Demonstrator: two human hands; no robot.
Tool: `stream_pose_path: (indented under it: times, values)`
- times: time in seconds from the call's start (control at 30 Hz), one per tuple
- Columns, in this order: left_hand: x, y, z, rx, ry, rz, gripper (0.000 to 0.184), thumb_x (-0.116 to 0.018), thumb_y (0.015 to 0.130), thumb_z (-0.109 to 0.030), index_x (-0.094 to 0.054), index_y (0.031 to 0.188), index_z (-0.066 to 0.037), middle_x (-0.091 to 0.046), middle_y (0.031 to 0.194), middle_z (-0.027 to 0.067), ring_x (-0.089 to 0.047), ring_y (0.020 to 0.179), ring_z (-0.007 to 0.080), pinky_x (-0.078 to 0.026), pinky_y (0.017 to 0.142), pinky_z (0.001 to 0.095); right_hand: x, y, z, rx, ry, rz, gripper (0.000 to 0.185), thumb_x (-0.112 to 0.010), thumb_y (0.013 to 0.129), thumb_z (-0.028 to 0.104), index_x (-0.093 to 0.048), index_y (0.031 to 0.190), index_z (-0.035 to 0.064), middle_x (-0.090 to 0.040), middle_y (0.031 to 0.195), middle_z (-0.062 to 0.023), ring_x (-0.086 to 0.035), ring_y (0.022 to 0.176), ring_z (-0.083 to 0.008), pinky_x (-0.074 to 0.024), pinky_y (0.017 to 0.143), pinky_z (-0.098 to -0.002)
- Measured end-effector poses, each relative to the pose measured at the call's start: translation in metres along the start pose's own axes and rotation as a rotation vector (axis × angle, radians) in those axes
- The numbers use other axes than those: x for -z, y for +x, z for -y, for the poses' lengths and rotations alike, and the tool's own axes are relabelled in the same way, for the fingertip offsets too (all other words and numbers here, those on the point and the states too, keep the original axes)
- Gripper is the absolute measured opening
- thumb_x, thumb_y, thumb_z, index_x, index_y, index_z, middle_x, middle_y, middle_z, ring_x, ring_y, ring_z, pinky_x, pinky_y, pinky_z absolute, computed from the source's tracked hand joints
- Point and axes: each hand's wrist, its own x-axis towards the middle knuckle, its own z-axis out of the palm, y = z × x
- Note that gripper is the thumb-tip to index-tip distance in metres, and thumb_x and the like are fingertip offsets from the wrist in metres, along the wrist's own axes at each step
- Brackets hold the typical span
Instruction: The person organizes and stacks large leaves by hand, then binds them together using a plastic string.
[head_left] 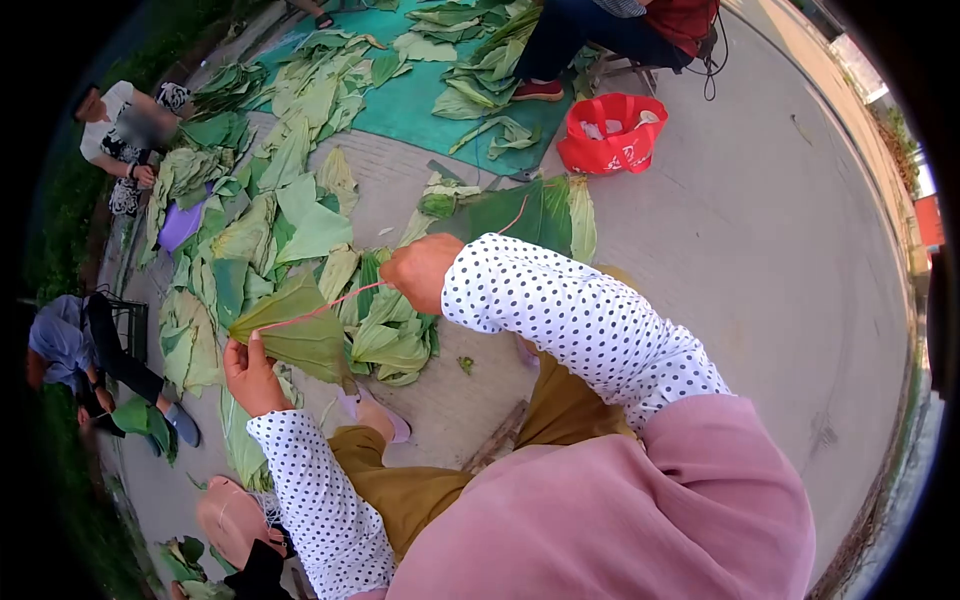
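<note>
My left hand [254, 378] pinches the edge of a large green leaf [305, 335] near its left corner. A pink string [330, 305] runs across that leaf to my right hand [422, 273], which is closed on the string. Beyond my right hand the string shows again over a dark green leaf [520, 215]. Many loose, partly wilted leaves [385, 335] lie in a pile on the ground in front of me and to the left.
A red bag [612, 135] stands on the pavement at the upper right, beside a green mat [410, 110] with more leaves. Seated people are at the left and at the top. A pink hat [235, 520] is at the lower left, near a purple object [181, 226] further up.
</note>
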Motion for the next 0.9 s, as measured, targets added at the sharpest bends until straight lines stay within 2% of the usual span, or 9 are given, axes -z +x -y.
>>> stream_pose_path:
  times: [0.13,0.2,0.23,0.33,0.5,0.6,0.7,0.83,0.9]
  values:
    - [-0.017,-0.009,0.010,-0.069,0.098,0.118,0.022,-0.061,0.090,-0.008,-0.061,0.110,0.001,-0.065,0.101,0.0045,-0.058,0.086,0.0092,-0.046,0.076,0.0226,-0.001,0.004,0.005,0.049,0.043,-0.023,0.023,-0.057,0.078,0.008,-0.062,0.100,0.0057,-0.064,0.092,-0.0148,-0.063,0.088,-0.0351,-0.0500,0.072,-0.0455]
    - [-0.035,-0.025,0.008,-0.114,0.039,0.259,0.025,-0.061,0.091,-0.008,-0.060,0.113,0.002,-0.065,0.101,0.0050,-0.058,0.090,0.0107,-0.046,0.080,0.0236,-0.002,0.007,0.008,0.061,0.000,0.008,0.023,-0.057,0.077,0.008,-0.063,0.099,0.0057,-0.065,0.093,-0.0149,-0.063,0.087,-0.0349,-0.0503,0.073,-0.0454]
    - [-0.039,-0.030,0.012,-0.087,0.120,0.300,0.027,-0.059,0.092,-0.008,-0.058,0.116,0.003,-0.064,0.106,0.0064,-0.058,0.094,0.0115,-0.046,0.083,0.0248,-0.002,0.007,0.008,0.064,-0.005,0.006,0.023,-0.058,0.077,0.008,-0.063,0.099,0.0060,-0.065,0.094,-0.0146,-0.064,0.087,-0.0344,-0.0507,0.073,-0.0448]
    - [-0.062,-0.053,0.010,-0.015,0.006,0.432,0.030,-0.058,0.093,-0.009,-0.056,0.120,0.003,-0.062,0.112,0.0073,-0.058,0.098,0.0123,-0.047,0.084,0.0255,-0.001,0.005,0.007,0.053,-0.021,0.012,0.022,-0.057,0.077,0.009,-0.064,0.098,0.0060,-0.065,0.094,-0.0146,-0.064,0.087,-0.0339,-0.0511,0.073,-0.0440]
    - [-0.085,-0.076,-0.001,0.032,0.050,0.622,0.038,-0.051,0.097,-0.019,-0.050,0.128,0.003,-0.059,0.118,0.0092,-0.058,0.099,0.0141,-0.051,0.082,0.0288,-0.015,0.013,0.005,0.056,0.031,-0.016,0.020,-0.060,0.078,0.014,-0.065,0.096,0.0052,-0.065,0.093,-0.0157,-0.064,0.087,-0.0339,-0.0507,0.075,-0.0440]
    - [-0.088,-0.072,-0.003,0.071,-0.016,0.597,0.038,-0.048,0.098,-0.021,-0.050,0.128,0.003,-0.059,0.116,0.0090,-0.058,0.099,0.0145,-0.051,0.082,0.0289,-0.013,0.011,0.007,0.027,0.032,-0.081,0.027,-0.063,0.080,0.020,-0.063,0.103,0.0058,-0.063,0.097,-0.0149,-0.061,0.095,-0.0335,-0.0490,0.080,-0.0444]
    - [-0.085,-0.068,-0.005,0.136,-0.035,0.621,0.042,-0.044,0.100,-0.028,-0.050,0.128,0.004,-0.059,0.114,0.0101,-0.058,0.100,0.0159,-0.051,0.082,0.0302,0.003,-0.004,0.011,0.168,0.085,-0.410,0.041,-0.066,0.080,0.024,-0.054,0.116,0.0070,-0.056,0.104,-0.0121,-0.053,0.105,-0.0317,-0.0475,0.081,-0.0442]
    - [-0.089,-0.077,-0.009,0.134,-0.110,0.685,0.049,-0.040,0.101,-0.033,-0.047,0.131,0.005,-0.056,0.119,0.0137,-0.055,0.109,0.0198,-0.050,0.086,0.0330,-0.006,-0.001,0.007,0.210,0.232,-0.449,0.038,-0.066,0.080,0.022,-0.055,0.113,0.0056,-0.057,0.103,-0.0130,-0.056,0.100,-0.0326,-0.0482,0.079,-0.0436]
    - [-0.089,-0.075,-0.010,0.129,-0.082,0.716,0.051,-0.038,0.101,-0.035,-0.045,0.132,0.005,-0.054,0.122,0.0144,-0.053,0.113,0.0213,-0.049,0.088,0.0339,-0.009,0.000,0.004,0.115,0.244,-0.282,0.036,-0.064,0.080,0.018,-0.054,0.112,0.0047,-0.056,0.102,-0.0140,-0.057,0.096,-0.0337,-0.0490,0.078,-0.0425]
